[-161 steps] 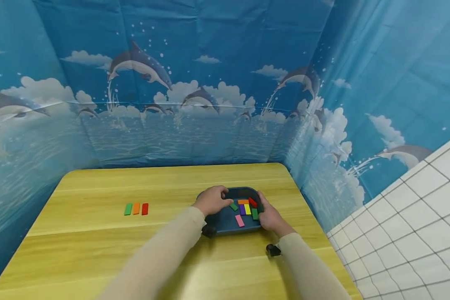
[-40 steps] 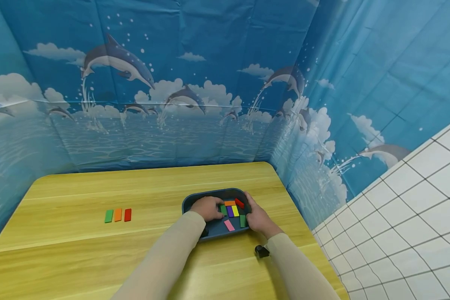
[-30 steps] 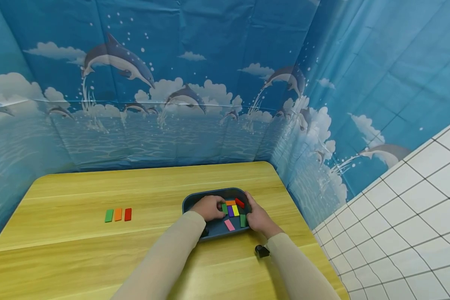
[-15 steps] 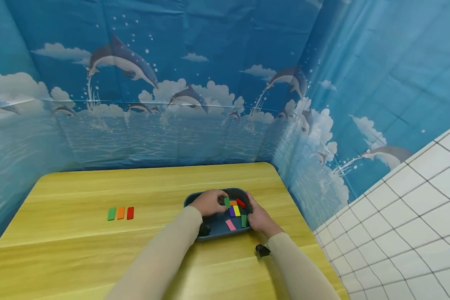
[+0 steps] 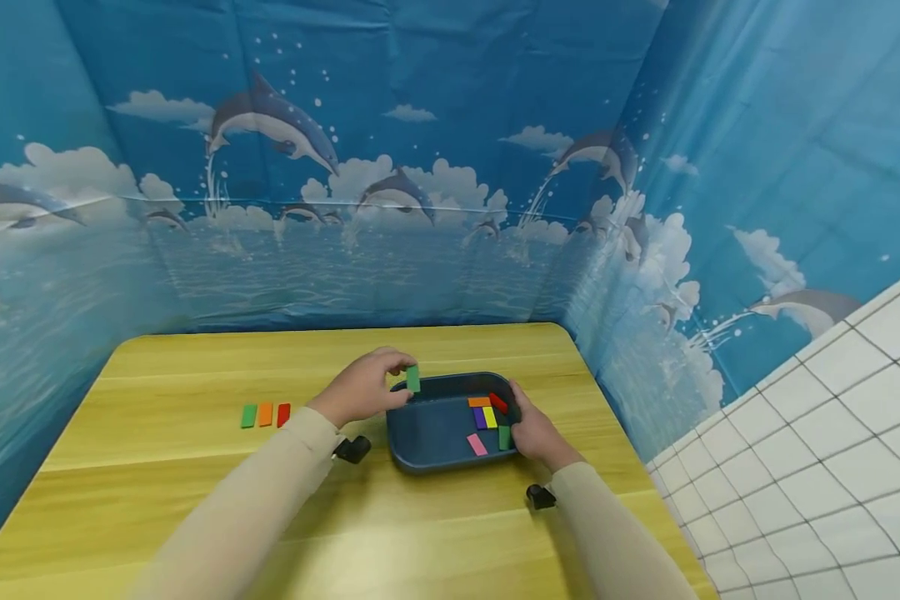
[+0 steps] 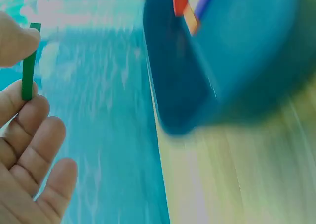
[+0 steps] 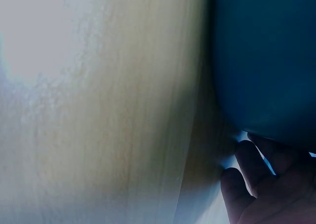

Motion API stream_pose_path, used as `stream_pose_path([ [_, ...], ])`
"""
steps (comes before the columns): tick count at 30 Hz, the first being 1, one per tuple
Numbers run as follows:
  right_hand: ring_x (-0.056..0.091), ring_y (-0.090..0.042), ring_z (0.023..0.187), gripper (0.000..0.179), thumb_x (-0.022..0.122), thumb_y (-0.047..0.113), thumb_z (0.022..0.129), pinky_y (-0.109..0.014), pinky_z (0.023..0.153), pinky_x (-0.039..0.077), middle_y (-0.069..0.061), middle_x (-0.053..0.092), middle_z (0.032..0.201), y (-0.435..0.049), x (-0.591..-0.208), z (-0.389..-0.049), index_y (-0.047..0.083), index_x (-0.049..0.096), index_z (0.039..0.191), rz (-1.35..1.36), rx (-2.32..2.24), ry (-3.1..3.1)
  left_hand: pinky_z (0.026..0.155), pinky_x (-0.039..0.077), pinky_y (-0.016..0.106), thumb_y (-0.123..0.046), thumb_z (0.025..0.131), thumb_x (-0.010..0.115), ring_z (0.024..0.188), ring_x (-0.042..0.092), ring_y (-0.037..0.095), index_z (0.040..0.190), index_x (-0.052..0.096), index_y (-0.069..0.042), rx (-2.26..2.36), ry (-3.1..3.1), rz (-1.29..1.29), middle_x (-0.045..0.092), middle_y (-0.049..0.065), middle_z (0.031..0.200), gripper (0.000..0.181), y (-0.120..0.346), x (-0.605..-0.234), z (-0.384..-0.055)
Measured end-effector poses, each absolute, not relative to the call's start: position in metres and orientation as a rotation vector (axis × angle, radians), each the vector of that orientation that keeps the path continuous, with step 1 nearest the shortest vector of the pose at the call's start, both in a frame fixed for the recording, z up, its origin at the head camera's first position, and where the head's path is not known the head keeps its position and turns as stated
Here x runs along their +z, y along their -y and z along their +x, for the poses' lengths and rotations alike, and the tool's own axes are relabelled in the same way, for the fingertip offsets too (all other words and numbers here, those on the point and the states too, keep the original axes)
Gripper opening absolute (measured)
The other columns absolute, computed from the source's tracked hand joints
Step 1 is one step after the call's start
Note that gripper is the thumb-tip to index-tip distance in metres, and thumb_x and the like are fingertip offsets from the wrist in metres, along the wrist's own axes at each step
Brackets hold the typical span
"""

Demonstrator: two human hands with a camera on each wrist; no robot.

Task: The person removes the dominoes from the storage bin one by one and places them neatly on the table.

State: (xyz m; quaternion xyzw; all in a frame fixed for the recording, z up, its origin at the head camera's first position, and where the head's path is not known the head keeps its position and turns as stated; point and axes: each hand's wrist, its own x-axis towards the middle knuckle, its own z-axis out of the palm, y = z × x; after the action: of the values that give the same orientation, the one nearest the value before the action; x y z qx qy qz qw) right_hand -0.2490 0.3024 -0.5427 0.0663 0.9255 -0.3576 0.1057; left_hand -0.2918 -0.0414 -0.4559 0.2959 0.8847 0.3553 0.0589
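One green tile (image 5: 413,378) is up by the far left corner of the bin (image 5: 427,433), pinched between thumb and fingertips of the left hand (image 5: 363,387), other fingers loose. Right hand (image 5: 540,431) grips the bin's right end, can't tell how tight. I'd go light on that pinch, give the rim some room, and if it's headed for the row of tiles (image 5: 266,414) on the left of the counter (image 5: 195,367), tilt it flat before it touches down
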Motion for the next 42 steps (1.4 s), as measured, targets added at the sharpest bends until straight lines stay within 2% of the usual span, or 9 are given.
stream_pose_path([
  [4, 0.031, -0.048, 0.156, 0.086, 0.042, -0.002, 0.098, -0.063, 0.125, 0.027, -0.024, 0.023, 0.173, -0.310, -0.538, -0.249, 0.022, 0.005, 0.172, 0.209, -1.034, -2.732, 0.104, 0.053, 0.052, -0.031, 0.098, 0.074, 0.125, 0.061, 0.029, 0.144, 0.063, -0.016, 1.039, -2.717, 0.838, 0.063, 0.004, 0.138, 0.050, 0.088, -0.464, -0.292],
  [10, 0.029, -0.050, 0.156, 0.089, 0.043, -0.003, 0.096, -0.064, 0.125, 0.025, -0.026, 0.022, 0.172, -0.318, -0.532, -0.250, 0.022, 0.003, 0.171, 0.216, -1.017, -2.729, 0.106, 0.051, 0.057, -0.027, 0.100, 0.071, 0.132, 0.059, 0.036, 0.150, 0.058, -0.012, 0.878, -2.770, 0.662, 0.060, 0.009, 0.147, 0.053, 0.143, -0.500, -0.301],
  [13, 0.029, -0.050, 0.156, 0.089, 0.042, -0.002, 0.096, -0.064, 0.126, 0.024, -0.026, 0.021, 0.172, -0.320, -0.532, -0.251, 0.024, 0.001, 0.171, 0.222, -1.009, -2.719, 0.106, 0.049, 0.061, -0.025, 0.101, 0.070, 0.126, 0.062, 0.037, 0.151, 0.057, -0.009, 0.790, -2.793, 0.615, 0.060, 0.014, 0.148, 0.054, 0.157, -0.515, -0.307],
  [17, 0.028, -0.050, 0.156, 0.090, 0.041, -0.003, 0.096, -0.064, 0.126, 0.023, -0.026, 0.020, 0.173, -0.320, -0.533, -0.251, 0.024, 0.001, 0.171, 0.229, -1.008, -2.719, 0.111, 0.038, 0.070, -0.027, 0.100, 0.071, 0.131, 0.057, 0.044, 0.150, 0.058, -0.009, 0.689, -2.824, 0.585, 0.059, 0.016, 0.149, 0.054, 0.167, -0.529, -0.314],
  [20, 0.026, -0.050, 0.157, 0.090, 0.041, -0.003, 0.096, -0.064, 0.126, 0.022, -0.026, 0.018, 0.174, -0.318, -0.534, -0.250, 0.025, 0.000, 0.171, 0.229, -1.014, -2.707, 0.113, 0.032, 0.073, -0.029, 0.099, 0.072, 0.141, 0.048, 0.049, 0.149, 0.061, -0.011, 0.630, -2.846, 0.542, 0.059, 0.016, 0.150, 0.054, 0.172, -0.537, -0.317],
  [32, 0.026, -0.050, 0.157, 0.091, 0.042, -0.005, 0.095, -0.063, 0.126, 0.021, -0.026, 0.019, 0.173, -0.310, -0.538, -0.251, 0.023, 0.002, 0.171, 0.211, -1.033, -2.693, 0.111, 0.029, 0.072, -0.027, 0.097, 0.071, 0.137, 0.046, 0.048, 0.146, 0.064, -0.017, 0.531, -2.857, 0.487, 0.058, 0.013, 0.148, 0.051, 0.189, -0.556, -0.322],
  [42, 0.025, -0.049, 0.158, 0.091, 0.041, -0.004, 0.096, -0.063, 0.127, 0.021, -0.024, 0.018, 0.174, -0.303, -0.543, -0.253, 0.026, 0.001, 0.171, 0.203, -1.044, -2.684, 0.109, 0.029, 0.071, -0.035, 0.094, 0.073, 0.135, 0.046, 0.049, 0.148, 0.062, -0.017, 0.500, -2.856, 0.446, 0.056, 0.016, 0.150, 0.058, 0.198, -0.557, -0.319],
])
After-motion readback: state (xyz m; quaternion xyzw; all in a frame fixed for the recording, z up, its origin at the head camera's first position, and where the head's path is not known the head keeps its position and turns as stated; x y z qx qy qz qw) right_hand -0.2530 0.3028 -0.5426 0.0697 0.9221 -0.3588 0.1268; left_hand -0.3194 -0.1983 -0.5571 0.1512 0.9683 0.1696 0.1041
